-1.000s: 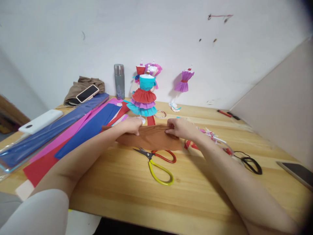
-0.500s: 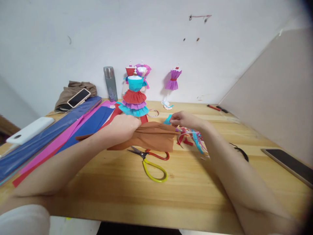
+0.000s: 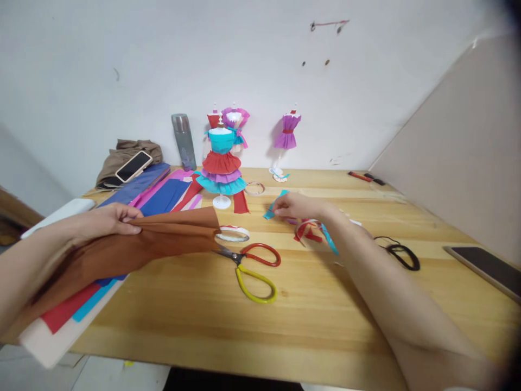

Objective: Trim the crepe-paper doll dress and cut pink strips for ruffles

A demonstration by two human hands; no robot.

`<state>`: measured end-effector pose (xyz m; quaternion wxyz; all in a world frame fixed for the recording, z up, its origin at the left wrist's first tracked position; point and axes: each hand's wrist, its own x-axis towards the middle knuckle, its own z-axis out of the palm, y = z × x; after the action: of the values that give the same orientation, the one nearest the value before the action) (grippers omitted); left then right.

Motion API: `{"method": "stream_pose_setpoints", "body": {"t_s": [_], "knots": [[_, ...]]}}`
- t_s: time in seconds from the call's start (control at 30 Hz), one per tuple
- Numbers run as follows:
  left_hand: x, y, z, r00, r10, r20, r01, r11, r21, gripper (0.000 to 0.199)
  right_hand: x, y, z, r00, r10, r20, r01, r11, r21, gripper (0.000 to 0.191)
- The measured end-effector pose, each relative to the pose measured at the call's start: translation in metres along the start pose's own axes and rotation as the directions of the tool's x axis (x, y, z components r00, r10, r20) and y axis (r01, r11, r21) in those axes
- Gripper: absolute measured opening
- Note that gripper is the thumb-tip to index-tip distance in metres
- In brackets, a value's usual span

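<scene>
My left hand [image 3: 112,220] pinches a long sheet of brown crepe paper [image 3: 163,239], thumb on top, above the coloured sheets on the left. To the right, my right hand [image 3: 291,205] has its fingers closed on a small turquoise strip [image 3: 277,203] at the table surface. Scissors [image 3: 240,259] with one red and one yellow handle lie between the hands, blades partly under the brown paper's end. A roll of tape [image 3: 233,233] rests just behind them. Beyond stands a mini dress form [image 3: 222,142] in tiered turquoise, red and purple ruffles.
Coloured scraps [image 3: 311,231] lie beside my right forearm. Farther back are another dress form [image 3: 287,133] in purple, a flask [image 3: 184,141] and a phone [image 3: 134,166] on folded cloth. A black cord loop [image 3: 402,257] and a dark tablet [image 3: 488,269] lie at right.
My left hand has carried the brown paper left and toward me, uncovering the tape roll and the dress form's base. My right hand has shifted slightly left with the turquoise strip.
</scene>
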<state>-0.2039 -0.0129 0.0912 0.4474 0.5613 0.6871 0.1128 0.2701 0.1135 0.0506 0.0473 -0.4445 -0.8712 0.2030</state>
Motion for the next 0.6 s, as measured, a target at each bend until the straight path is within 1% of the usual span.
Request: {"method": "stream_pose_setpoints", "body": {"t_s": [0.07, 0.17, 0.23, 0.27, 0.3, 0.33, 0.37, 0.43, 0.47, 0.53, 0.6], "knots": [[0.005, -0.012, -0.001, 1.0, -0.011, 0.019, 0.013, 0.998, -0.067, 0.052, 0.0, -0.012, 0.003, 0.999, -0.029, 0.016, 0.028, 0.999, 0.043, 0.017], [0.012, -0.016, 0.002, 0.999, 0.013, 0.05, -0.008, 0.995, -0.099, 0.052, -0.001, -0.039, 0.013, 0.99, -0.137, -0.015, 0.137, 0.976, 0.166, 0.03], [0.012, -0.013, 0.002, 0.998, 0.011, 0.062, -0.003, 0.992, -0.125, 0.053, -0.002, -0.057, 0.024, 0.967, -0.244, -0.081, 0.256, 0.898, 0.359, 0.045], [0.012, -0.011, 0.002, 0.998, 0.002, 0.06, 0.006, 0.99, -0.144, 0.054, -0.002, -0.065, 0.031, 0.958, -0.273, -0.091, 0.285, 0.861, 0.421, 0.054], [0.011, -0.01, 0.0, 0.999, -0.01, 0.053, 0.018, 0.986, -0.163, 0.055, -0.002, -0.071, 0.038, 0.956, -0.273, -0.106, 0.292, 0.849, 0.44, 0.061], [0.009, -0.01, -0.002, 0.999, -0.025, 0.047, 0.033, 0.983, -0.179, 0.057, -0.001, -0.076, 0.044, 0.959, -0.256, -0.122, 0.283, 0.865, 0.413, 0.064], [0.007, -0.011, -0.005, 0.998, -0.04, 0.04, 0.047, 0.981, -0.188, 0.059, -0.001, -0.08, 0.048, 0.964, -0.23, -0.137, 0.265, 0.89, 0.371, 0.061], [0.005, -0.015, -0.013, 0.997, -0.063, 0.04, 0.069, 0.981, -0.179, 0.061, 0.002, -0.081, 0.054, 0.97, -0.174, -0.17, 0.219, 0.927, 0.304, 0.051], [0.004, -0.018, -0.017, 0.996, -0.073, 0.042, 0.08, 0.982, -0.172, 0.061, 0.003, -0.079, 0.054, 0.973, -0.151, -0.174, 0.198, 0.933, 0.301, 0.046], [0.005, -0.026, -0.023, 0.995, -0.091, 0.037, 0.096, 0.978, -0.184, 0.061, 0.006, -0.073, 0.052, 0.985, -0.11, -0.136, 0.15, 0.932, 0.33, 0.04], [0.008, -0.033, -0.025, 0.995, -0.102, 0.003, 0.1, 0.968, -0.229, 0.065, 0.008, -0.066, 0.048, 0.995, -0.056, -0.079, 0.077, 0.951, 0.301, 0.035]]}}
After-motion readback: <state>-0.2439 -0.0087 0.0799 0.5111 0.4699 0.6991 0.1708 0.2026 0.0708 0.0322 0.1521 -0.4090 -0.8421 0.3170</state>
